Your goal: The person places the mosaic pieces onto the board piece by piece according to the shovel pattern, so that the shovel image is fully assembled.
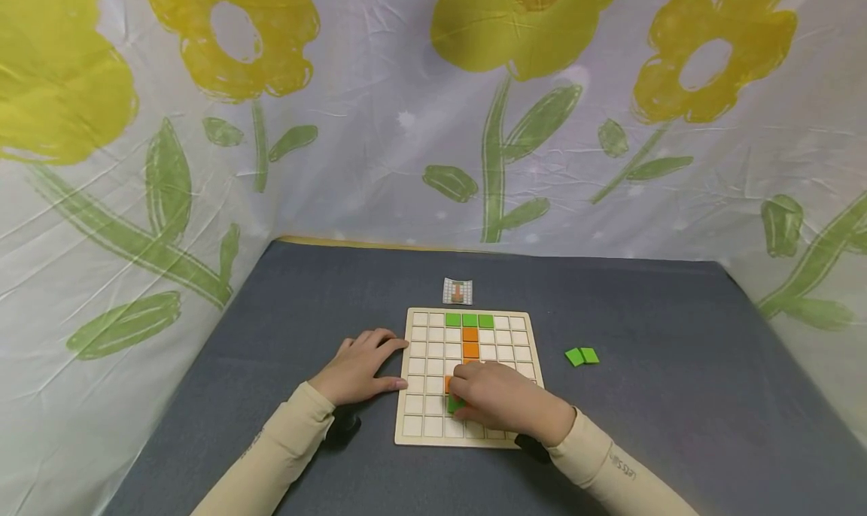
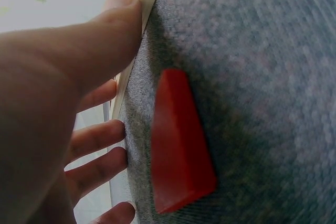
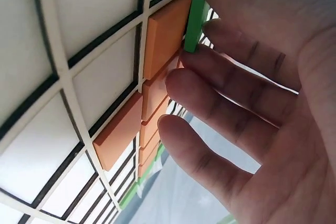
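Note:
A light wooden grid board (image 1: pixel 401 426) lies on the dark table. Green tiles (image 1: pixel 470 320) sit in its far row, and orange tiles (image 1: pixel 470 350) run in a column below them, partly hidden by my right hand (image 1: pixel 504 399). That hand pinches a green tile (image 1: pixel 455 404) over the near part of the board; in the right wrist view the green tile (image 3: pixel 196 22) stands tilted between thumb and fingers, beside an orange tile (image 3: pixel 168 35). Another orange tile (image 3: pixel 118 132) is offset from the column. My left hand (image 1: pixel 359 369) is spread, its thumb (image 2: pixel 123 3) against the board's left edge.
Two green tiles (image 1: pixel 582 356) lie on the table right of the board. A small printed grid card (image 1: pixel 457 291) lies beyond its far edge. A red wedge-like object (image 2: pixel 181 145) appears below my left hand in the left wrist view. Flower-printed cloth (image 1: pixel 379 162) surrounds the table.

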A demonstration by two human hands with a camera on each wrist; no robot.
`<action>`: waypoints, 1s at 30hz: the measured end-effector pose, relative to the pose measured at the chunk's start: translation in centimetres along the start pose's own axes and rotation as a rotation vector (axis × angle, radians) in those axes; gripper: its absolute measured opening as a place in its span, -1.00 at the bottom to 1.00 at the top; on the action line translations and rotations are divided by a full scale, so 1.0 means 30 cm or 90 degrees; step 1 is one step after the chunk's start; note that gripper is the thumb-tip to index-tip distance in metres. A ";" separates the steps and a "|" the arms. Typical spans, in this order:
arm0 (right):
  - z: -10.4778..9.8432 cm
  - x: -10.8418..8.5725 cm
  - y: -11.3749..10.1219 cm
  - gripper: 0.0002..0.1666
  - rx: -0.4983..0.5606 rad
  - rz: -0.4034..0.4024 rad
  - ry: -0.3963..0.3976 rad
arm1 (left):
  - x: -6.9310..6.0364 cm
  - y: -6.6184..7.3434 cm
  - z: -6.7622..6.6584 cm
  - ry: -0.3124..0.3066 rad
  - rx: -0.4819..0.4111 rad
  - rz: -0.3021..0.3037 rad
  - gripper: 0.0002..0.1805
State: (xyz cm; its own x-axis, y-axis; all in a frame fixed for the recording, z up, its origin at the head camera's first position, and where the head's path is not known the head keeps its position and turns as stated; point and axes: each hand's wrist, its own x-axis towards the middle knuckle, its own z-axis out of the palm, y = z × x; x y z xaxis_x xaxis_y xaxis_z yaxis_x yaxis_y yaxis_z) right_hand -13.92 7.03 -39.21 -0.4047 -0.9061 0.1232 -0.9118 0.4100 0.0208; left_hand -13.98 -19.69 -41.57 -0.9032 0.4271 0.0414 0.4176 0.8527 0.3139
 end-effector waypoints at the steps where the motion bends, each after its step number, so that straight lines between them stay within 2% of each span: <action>1: -0.001 0.000 -0.001 -0.75 -0.002 0.000 0.000 | 0.000 0.000 0.000 0.000 0.001 0.000 -0.31; 18: 0.004 0.010 -0.014 -0.80 -0.001 -0.006 -0.026 | 0.004 -0.005 0.006 0.004 0.008 0.005 -0.31; 30: 0.013 0.006 -0.012 -0.79 -0.010 -0.007 -0.010 | 0.001 -0.006 0.003 0.004 0.002 0.004 -0.30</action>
State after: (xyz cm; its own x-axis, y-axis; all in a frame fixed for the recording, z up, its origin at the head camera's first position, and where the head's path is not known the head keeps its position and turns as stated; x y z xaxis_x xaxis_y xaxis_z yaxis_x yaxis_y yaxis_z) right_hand -13.69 6.67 -39.57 -0.3952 -0.9123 0.1072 -0.9153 0.4009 0.0378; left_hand -14.07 -19.80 -41.71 -0.9009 0.4311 0.0497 0.4242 0.8505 0.3110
